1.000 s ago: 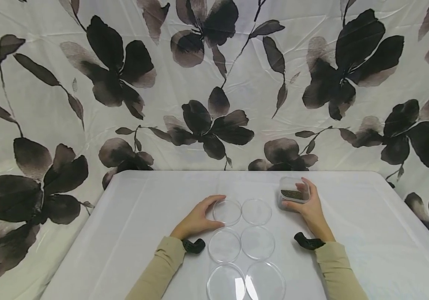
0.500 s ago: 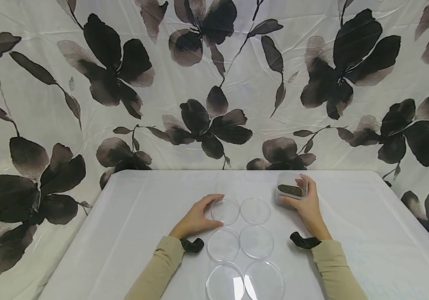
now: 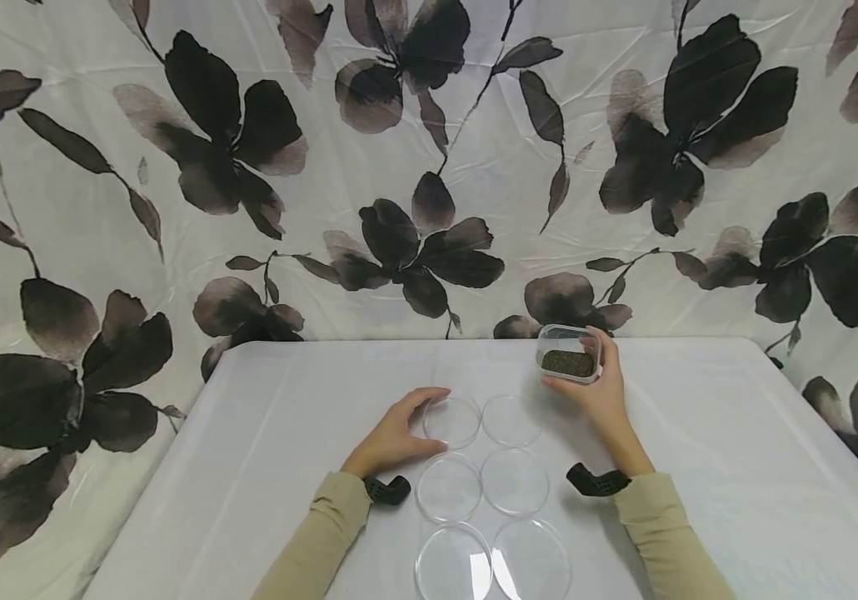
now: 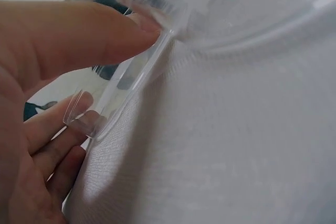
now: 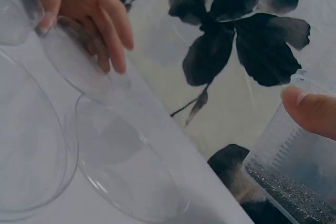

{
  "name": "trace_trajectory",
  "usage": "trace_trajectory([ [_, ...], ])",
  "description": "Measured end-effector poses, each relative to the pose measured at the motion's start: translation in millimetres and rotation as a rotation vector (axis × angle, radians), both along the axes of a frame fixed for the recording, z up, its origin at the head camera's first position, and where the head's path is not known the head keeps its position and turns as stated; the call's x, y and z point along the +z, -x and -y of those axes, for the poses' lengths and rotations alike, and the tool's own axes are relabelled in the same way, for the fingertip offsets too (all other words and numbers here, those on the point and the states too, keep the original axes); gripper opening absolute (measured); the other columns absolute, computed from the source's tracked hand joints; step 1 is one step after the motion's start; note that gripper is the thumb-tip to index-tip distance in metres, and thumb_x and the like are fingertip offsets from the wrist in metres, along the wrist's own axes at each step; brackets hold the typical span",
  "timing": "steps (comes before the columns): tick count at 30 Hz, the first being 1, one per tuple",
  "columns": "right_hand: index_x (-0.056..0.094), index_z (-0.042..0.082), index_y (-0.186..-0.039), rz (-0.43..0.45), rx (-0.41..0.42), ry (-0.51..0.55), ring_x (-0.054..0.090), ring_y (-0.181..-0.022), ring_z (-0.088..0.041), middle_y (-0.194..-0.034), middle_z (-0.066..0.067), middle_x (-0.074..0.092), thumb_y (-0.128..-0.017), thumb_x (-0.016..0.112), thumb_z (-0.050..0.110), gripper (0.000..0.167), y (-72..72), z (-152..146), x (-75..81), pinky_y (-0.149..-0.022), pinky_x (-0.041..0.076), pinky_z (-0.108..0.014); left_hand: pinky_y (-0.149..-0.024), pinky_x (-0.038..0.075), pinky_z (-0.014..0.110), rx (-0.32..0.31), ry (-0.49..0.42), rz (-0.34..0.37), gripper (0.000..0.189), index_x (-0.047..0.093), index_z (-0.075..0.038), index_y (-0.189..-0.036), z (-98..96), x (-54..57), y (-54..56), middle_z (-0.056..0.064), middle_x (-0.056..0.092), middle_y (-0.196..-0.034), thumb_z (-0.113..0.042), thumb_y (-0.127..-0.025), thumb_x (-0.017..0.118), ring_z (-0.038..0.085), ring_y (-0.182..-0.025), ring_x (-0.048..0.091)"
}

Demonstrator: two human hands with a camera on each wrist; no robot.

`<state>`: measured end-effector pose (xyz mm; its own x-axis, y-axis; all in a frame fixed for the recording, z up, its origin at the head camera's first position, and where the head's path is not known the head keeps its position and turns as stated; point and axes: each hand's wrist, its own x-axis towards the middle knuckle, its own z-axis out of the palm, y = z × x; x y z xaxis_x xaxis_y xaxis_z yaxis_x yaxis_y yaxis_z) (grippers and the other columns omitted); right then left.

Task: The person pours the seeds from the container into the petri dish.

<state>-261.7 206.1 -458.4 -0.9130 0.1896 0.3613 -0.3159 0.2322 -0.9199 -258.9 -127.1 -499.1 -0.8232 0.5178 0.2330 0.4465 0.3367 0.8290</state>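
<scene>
At the far left of a group of clear round petri dishes, my left hand [image 3: 393, 433] holds one petri dish [image 3: 456, 421] by its rim, thumb on the near side and fingers on the far side. In the left wrist view the thumb [image 4: 105, 38] presses the clear edge. My right hand [image 3: 605, 404] grips a clear plastic tub [image 5: 291, 140], lifted above the table's back right part and tilted. Inside are dark green-brown flakes [image 3: 567, 363], like dried herbs. Closest to the tub lies another petri dish [image 3: 511, 421].
Several more petri dishes stand in two columns toward the front, among them a middle-left dish [image 3: 449, 488] and a front-right dish [image 3: 531, 560]. A white cloth covers the table [image 3: 249, 467]. Behind its back edge hangs a floral curtain [image 3: 519, 183].
My right hand has raised the tub off the table and moved it left, tipping its opening more toward the head camera. My left hand stays on the same petri dish.
</scene>
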Motion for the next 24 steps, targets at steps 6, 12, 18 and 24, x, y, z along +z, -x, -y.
trace_trajectory([
  [6, 0.032, 0.012, -0.15, -0.007, 0.038, 0.017, 0.036, -0.134, -0.029, -0.143, -0.016, 0.043, -0.066, 0.089, -0.004, 0.103, 3.2, 13.9, 12.8, -0.107, 0.03, -0.049, -0.116, 0.028, 0.044, 0.0, 0.001, -0.012, 0.08, 0.05, -0.008, -0.144, 1.1, 1.2, -0.9, 0.005, 0.05, -0.146, 0.0, -0.072, 0.085, 0.026, -0.137, 0.042],
  [12, 0.034, 0.012, -0.151, -0.029, 0.057, 0.046, 0.034, -0.134, -0.029, -0.145, -0.015, 0.04, -0.065, 0.089, -0.006, 0.103, 3.4, 31.6, 28.6, -0.106, 0.032, -0.053, -0.117, 0.027, 0.043, 0.001, 0.012, -0.012, 0.083, 0.047, -0.009, -0.146, 4.3, 4.9, -3.3, 0.006, 0.05, -0.147, -0.003, -0.072, 0.084, 0.023, -0.14, 0.039],
  [18, 0.037, 0.007, -0.149, -0.067, 0.067, 0.043, 0.035, -0.13, -0.027, -0.142, -0.021, 0.039, -0.067, 0.087, -0.007, 0.098, -14.7, 53.8, 59.2, -0.107, 0.031, -0.055, -0.118, 0.023, 0.047, 0.005, 0.007, 0.007, 0.084, 0.042, 0.001, -0.146, 3.4, 15.6, -11.4, 0.018, 0.048, -0.147, 0.007, -0.072, 0.082, 0.031, -0.142, 0.035],
  [24, 0.039, 0.007, -0.148, -0.099, 0.076, 0.001, 0.032, -0.131, -0.03, -0.142, -0.022, 0.04, -0.065, 0.088, -0.007, 0.097, -15.2, 58.3, 61.8, -0.108, 0.03, -0.059, -0.118, 0.025, 0.044, 0.001, -0.003, 0.009, 0.086, 0.045, -0.009, -0.147, 4.1, -0.4, 0.1, 0.007, 0.048, -0.148, 0.002, -0.071, 0.084, 0.024, -0.142, 0.036],
])
